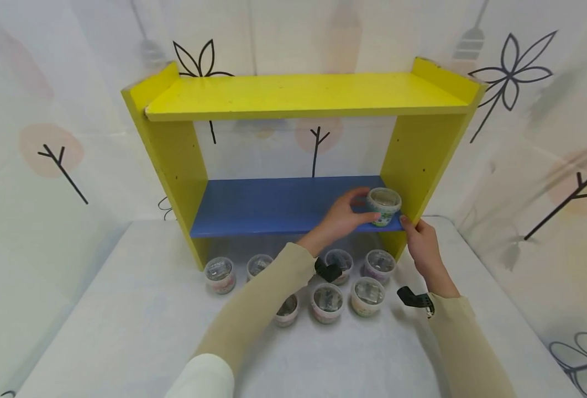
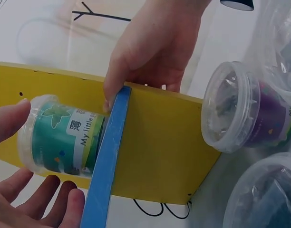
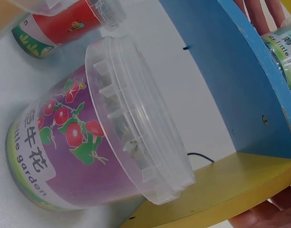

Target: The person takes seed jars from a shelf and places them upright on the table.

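Observation:
My left hand (image 1: 340,218) holds a small green-labelled plastic tub (image 1: 384,207) between thumb and fingers, near its clear lid. The tub stands upright at the right end of the blue shelf (image 1: 273,204); in the left wrist view its base meets the shelf. My right hand (image 1: 425,249) grips the yellow side panel (image 1: 420,160) of the shelf unit at its lower front edge. Its thumb lies by the blue shelf's corner, and the fingers go behind the panel. A purple-labelled tub (image 3: 83,142) with a clear ridged lid stands on the table, large in the right wrist view.
Several more lidded tubs, among them one near the left panel (image 1: 220,275) and one in front (image 1: 368,297), stand on the white table (image 1: 124,331) below the shelf. My left forearm crosses over some. The yellow top shelf (image 1: 303,94) spans above. Patterned sheets hang behind and at both sides.

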Demonstrator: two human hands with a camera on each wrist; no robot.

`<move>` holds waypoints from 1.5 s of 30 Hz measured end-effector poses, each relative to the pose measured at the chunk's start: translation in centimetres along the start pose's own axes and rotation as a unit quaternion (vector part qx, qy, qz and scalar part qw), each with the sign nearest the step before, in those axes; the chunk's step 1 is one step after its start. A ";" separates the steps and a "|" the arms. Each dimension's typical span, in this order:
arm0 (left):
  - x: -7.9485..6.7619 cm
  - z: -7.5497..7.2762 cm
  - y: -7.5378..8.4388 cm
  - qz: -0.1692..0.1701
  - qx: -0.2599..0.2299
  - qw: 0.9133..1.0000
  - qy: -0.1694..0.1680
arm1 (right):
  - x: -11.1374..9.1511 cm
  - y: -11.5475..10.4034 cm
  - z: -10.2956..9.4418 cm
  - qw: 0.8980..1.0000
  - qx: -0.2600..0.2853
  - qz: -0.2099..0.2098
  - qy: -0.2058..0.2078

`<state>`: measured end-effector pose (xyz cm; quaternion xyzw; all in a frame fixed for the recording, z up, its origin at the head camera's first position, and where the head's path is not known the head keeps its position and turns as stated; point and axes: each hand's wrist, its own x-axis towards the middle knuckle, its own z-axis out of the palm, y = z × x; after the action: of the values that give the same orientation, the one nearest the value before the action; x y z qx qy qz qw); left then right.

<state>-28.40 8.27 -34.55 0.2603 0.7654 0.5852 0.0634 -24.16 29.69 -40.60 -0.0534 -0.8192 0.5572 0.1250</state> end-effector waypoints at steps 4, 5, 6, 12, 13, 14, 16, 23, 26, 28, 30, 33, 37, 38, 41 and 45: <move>0.7 0.6 0.2 -0.002 0.013 1.000 -0.002 | 0.0 0.1 0.0 1.000 -0.002 -0.001 0.002; 0.8 0.8 0.3 -0.003 0.017 1.000 -0.003 | 0.0 0.1 0.0 1.000 -0.003 -0.002 0.003; 0.9 0.9 0.3 -0.005 0.021 1.000 -0.002 | 0.0 0.1 0.0 1.000 -0.003 -0.002 0.004; 0.9 1.4 0.3 -0.011 0.019 1.000 0.005 | 0.0 0.1 0.0 1.000 -0.006 -0.011 0.011; 0.9 1.4 0.3 -0.013 0.014 1.000 0.006 | 0.0 0.1 0.0 1.000 -0.007 -0.011 0.011; 0.8 1.4 0.4 -0.015 0.012 1.000 0.008 | 0.0 0.0 0.0 1.000 -0.009 -0.010 0.009; 0.8 1.4 0.5 -0.018 0.007 1.000 0.012 | 0.1 0.0 0.0 1.000 -0.011 -0.009 0.006; 0.6 1.4 0.3 -0.009 0.001 1.000 0.024 | 0.1 -0.1 -0.1 1.000 -0.008 -0.006 0.002; 0.5 1.5 0.3 -0.010 -0.004 1.000 0.027 | 0.1 -0.1 -0.1 1.000 -0.008 0.000 0.003; 0.4 1.5 0.5 -0.014 -0.010 0.999 0.030 | 0.1 0.0 -0.1 1.000 -0.006 0.002 0.004; 0.3 1.5 0.7 -0.015 -0.011 0.999 0.031 | 0.2 0.1 -0.1 1.000 -0.004 0.002 0.004; 0.0 1.2 1.1 -0.013 -0.013 0.999 0.032 | 0.2 0.2 0.0 1.000 -0.001 0.001 0.003; -0.5 0.6 1.7 -0.003 -0.012 0.999 0.030 | 0.2 0.3 0.0 1.000 0.003 -0.001 0.001; -0.6 0.4 1.8 0.001 -0.013 1.000 0.029 | 0.2 0.3 0.0 1.000 0.003 -0.002 0.001; -1.0 -0.1 1.9 0.013 -0.021 0.999 0.024 | 0.2 0.2 0.0 1.000 0.005 -0.001 0.000; -1.4 -0.7 1.9 0.025 -0.040 0.999 0.021 | 0.2 0.2 0.0 1.000 0.005 0.000 0.002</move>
<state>-26.85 7.31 -32.84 0.2644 0.7354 0.6224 0.0429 -24.34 29.78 -40.78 -0.0541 -0.8158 0.5616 0.1269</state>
